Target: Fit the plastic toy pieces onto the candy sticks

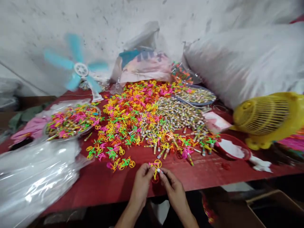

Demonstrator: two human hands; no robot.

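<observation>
My left hand (142, 182) pinches a small yellow plastic toy bicycle (157, 163) by one end, just above the table's front edge. My right hand (173, 182) is closed on a small printed tube (160, 170) that touches or nearly touches the bicycle. The fingertips partly cover both pieces. Beyond my hands, a heap of bright toy bicycles (133, 107) in yellow, pink, green and orange covers the middle of the table. To its right spreads a pile of similar printed tubes (182, 112), some mixed with bicycles along the near side.
On the left stand a basin (96, 126) of mixed pieces, clear plastic bags (40, 171) and a spinning blue fan (81, 69). A red dish (247, 153) with white contents, a yellow slatted plastic object (268, 117) and a large white sack (249, 60) are at right. The red table (106, 186) ends near my wrists.
</observation>
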